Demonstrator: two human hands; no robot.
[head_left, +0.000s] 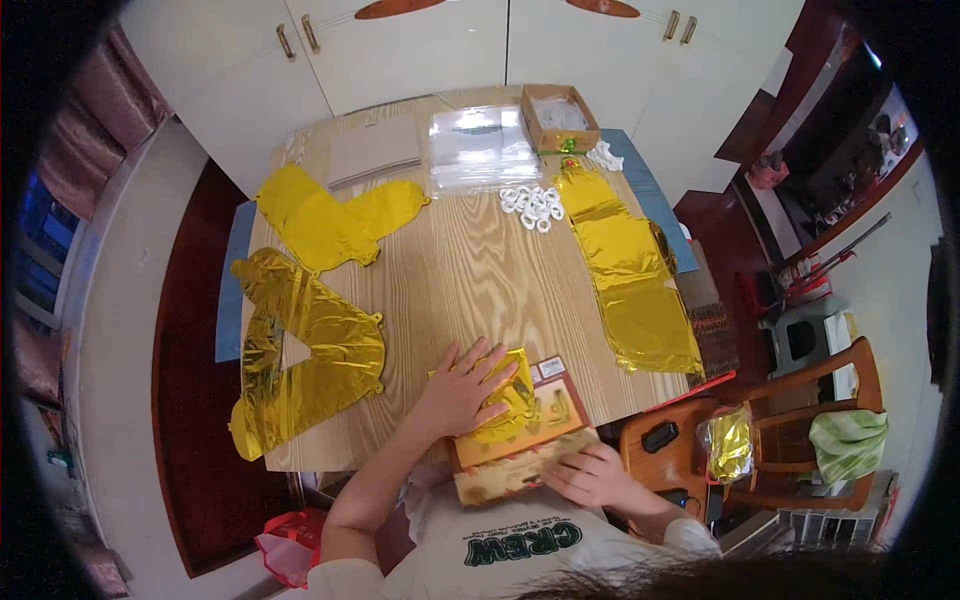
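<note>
Against the table's near edge is an orange printed flat package [500,447], with a brown part [505,480] along its near side. A folded gold foil balloon [515,405] lies on top of it. My left hand [460,390] presses flat on the foil, fingers spread. At the brown part's right end, my right hand [592,474] grips with bent fingers; its thumb is hidden. Two spread gold foil balloons lie on the left: a bent one [335,220] farther off and a nearer one [320,355] with a triangular hole. More gold foil [635,285] lies along the right side.
Several white rings [530,207] lie beyond the middle of the wooden table [465,270]. Clear plastic bags [482,150] and an open cardboard box [560,122] stand at the far edge. At right, a wooden chair [815,435] holds a dark object [660,436] and a gold foil packet [730,445].
</note>
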